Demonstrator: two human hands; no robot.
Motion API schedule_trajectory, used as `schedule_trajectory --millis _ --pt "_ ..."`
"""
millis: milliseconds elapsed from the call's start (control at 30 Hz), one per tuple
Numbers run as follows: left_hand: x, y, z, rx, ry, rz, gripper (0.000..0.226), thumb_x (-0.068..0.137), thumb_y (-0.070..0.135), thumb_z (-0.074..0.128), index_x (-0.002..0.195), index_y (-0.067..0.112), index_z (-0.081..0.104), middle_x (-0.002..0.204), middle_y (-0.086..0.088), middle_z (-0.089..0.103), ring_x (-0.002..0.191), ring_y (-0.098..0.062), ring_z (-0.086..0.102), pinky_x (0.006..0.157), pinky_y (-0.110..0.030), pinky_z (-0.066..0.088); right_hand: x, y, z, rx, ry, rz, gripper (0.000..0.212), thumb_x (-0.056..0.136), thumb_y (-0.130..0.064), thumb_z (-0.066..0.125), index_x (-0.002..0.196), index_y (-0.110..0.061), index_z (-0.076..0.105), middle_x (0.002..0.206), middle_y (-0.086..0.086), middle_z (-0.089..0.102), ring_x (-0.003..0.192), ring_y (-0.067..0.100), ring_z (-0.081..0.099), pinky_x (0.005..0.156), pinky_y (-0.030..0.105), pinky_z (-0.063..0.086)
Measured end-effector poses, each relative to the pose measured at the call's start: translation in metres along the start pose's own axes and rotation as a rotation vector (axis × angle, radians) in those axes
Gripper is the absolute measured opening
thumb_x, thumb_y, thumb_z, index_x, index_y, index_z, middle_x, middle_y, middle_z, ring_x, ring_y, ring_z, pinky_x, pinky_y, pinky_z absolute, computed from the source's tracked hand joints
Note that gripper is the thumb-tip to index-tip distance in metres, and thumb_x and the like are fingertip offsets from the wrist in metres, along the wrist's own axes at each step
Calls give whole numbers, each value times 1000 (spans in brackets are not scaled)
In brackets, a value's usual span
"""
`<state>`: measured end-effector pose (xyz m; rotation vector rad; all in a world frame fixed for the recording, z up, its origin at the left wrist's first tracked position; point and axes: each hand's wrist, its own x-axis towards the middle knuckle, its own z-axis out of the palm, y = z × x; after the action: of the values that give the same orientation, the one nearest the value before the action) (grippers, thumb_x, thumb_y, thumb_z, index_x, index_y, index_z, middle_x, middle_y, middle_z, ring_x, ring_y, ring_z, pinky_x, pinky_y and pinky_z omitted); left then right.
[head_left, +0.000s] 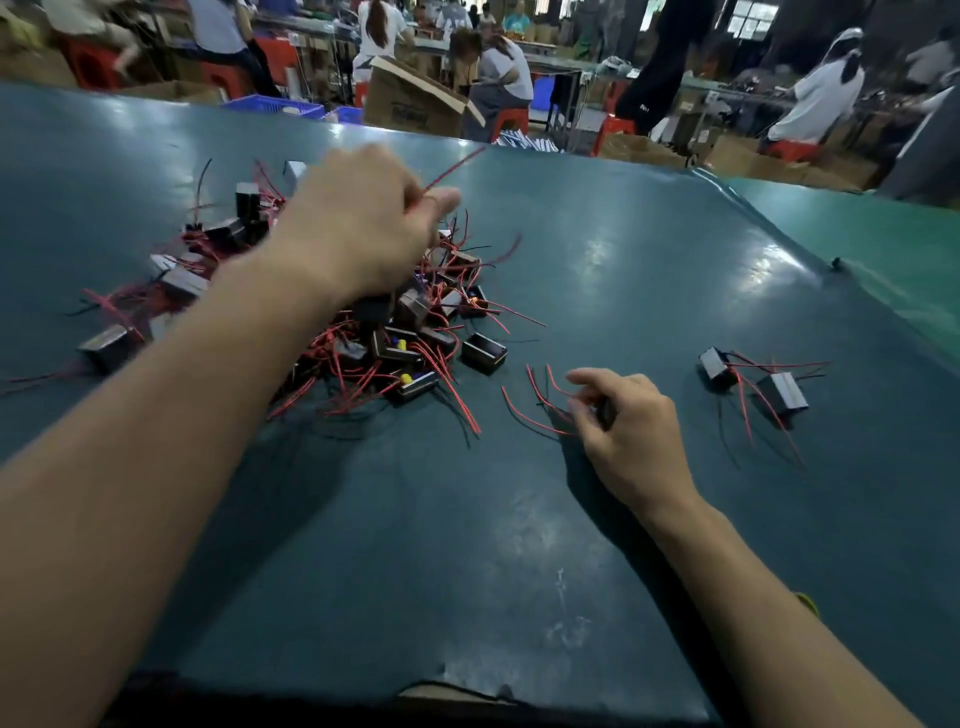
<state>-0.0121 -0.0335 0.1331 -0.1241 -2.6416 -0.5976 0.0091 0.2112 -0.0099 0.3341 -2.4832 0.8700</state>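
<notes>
Head view: left hand (358, 223) pinches a red lead (453, 168) above the tangled pile (415, 338); right hand (631, 428) grips a black module (605, 413). Recommended: lift slowly, so snagged neighbours drop free.

The left hand (358, 223) reaches far forward, pinching a red wire (451, 170). The right hand (631, 423) sits nearer, curled round a black part (605, 413).

The black box (605, 413) trails red leads (524, 410) across the mat (519, 545); a red wire (453, 169) slants upward.
</notes>
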Motion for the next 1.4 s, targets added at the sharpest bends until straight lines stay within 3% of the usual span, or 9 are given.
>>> schedule_trajectory --millis 167,400,567,700,833,933,1067,1200,1400 --pt "-60 15 73 -751 -82 28 53 92 46 51 58 7 66 51 5 62 41 2 52 47 -10 38 3 2 -3 302 102 182 20 89 -3 63 105 -13 70 84 -1 69 68 5 62 70 12 49" --pt "-98 -7 116 -994 -153 -70 36 83 40 57 69 8 67 56 -1 66 51 -11 58 54 -22 49 5 3 -11 818 65 421 37 93 8 53 122 -15 52 83 8 73 79 13 72 59 19 52" --pt "-109 -4 104 -925 -400 71 30 82 39 68 84 9 75 75 -7 73 70 -28 69 68 -40 55 6 2 -10 859 -13 363 42 91 9 56 121 -20 55 90 8 75 80 15 69 68 25 56" --pt "-113 -6 100 -787 -489 199 22 66 32 88 83 23 79 77 -1 68 71 -21 64 66 -30 49 4 1 -5 615 -85 260 17 91 -10 65 96 -25 70 99 5 70 80 2 65 72 21 49" --pt "-111 -1 108 -841 -310 134 5 77 13 79 81 12 77 70 -1 71 61 -17 59 61 -26 47 3 3 1 335 -136 176 8 87 -19 72 86 -12 77 99 -1 67 92 14 65 86 38 53" --pt "-107 -3 113 -937 -121 -13 5 80 11 77 76 14 74 63 0 67 56 -9 52 56 -22 42 6 3 -5 372 -103 191 13 88 -24 70 96 -16 77 123 -1 57 113 13 56 94 31 48" --pt "-104 -5 116 -931 -12 -55 8 88 9 69 94 13 72 69 -1 70 64 -10 68 63 -20 51 6 1 -9 380 8 162 10 88 -18 71 91 -28 72 98 -5 59 94 13 61 75 29 49" --pt "-102 -3 114 -954 6 -63 3 89 12 69 85 12 69 66 2 65 56 -8 62 58 -21 50 6 -3 -8 620 -39 220 21 86 -5 70 83 -26 72 72 -12 71 64 3 59 63 13 48" --pt "-106 -5 106 -839 -268 63 6 80 13 77 81 15 72 69 -2 64 60 -4 54 61 -16 43 8 -3 -9 761 -76 331 5 88 -19 70 86 -20 65 63 -1 59 59 12 53 53 18 43"
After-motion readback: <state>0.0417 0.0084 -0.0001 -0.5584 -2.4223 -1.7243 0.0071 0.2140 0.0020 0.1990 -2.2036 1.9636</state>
